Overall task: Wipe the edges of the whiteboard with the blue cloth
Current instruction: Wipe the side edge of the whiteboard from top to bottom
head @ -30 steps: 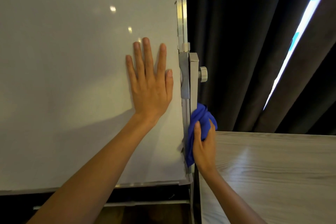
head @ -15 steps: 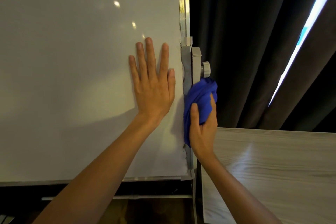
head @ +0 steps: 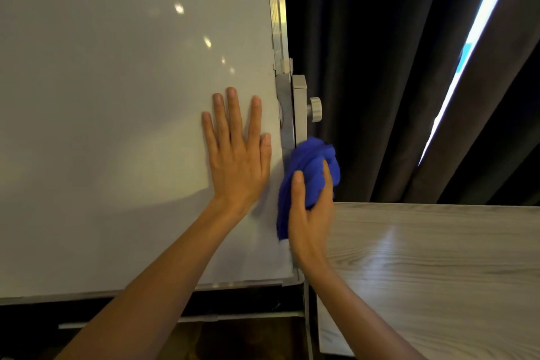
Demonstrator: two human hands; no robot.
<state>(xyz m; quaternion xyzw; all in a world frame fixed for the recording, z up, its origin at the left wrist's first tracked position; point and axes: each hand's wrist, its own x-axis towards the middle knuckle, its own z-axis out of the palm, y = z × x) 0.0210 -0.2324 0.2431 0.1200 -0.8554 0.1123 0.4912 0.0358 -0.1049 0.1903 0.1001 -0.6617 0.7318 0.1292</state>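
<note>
Whiteboard (head: 117, 126): upright on its stand, white face fills the left half of the view; metal frame runs up its right edge, bottom edge visible low in frame. Several small light reflections on the face near the right edge.

Blue cloth (head: 306, 172): bunched, pressed against the right edge of the whiteboard, just below the grey bracket (head: 292, 114) that clamps the frame to the stand. A tail of the cloth hangs down along the edge, over the lower right part of the board.

Right hand (head: 311, 222): fingers curled around the cloth, thumb on top, grip closed on it. Hand slightly blurred.

Left hand (head: 236, 155): flat on the whiteboard face, fingers spread and pointing up, palm in contact, holding nothing. It lies just beside the right edge, level with the bracket; not touching the cloth.

Knob (head: 315, 109): ribbed, projects from the right side of the bracket, just above the cloth, apart from it.

Behind the right edge: dark curtain (head: 365, 67) with a bright slit of daylight. Wooden table (head: 438, 272), pale grain, to the right of the board's lower right corner.
</note>
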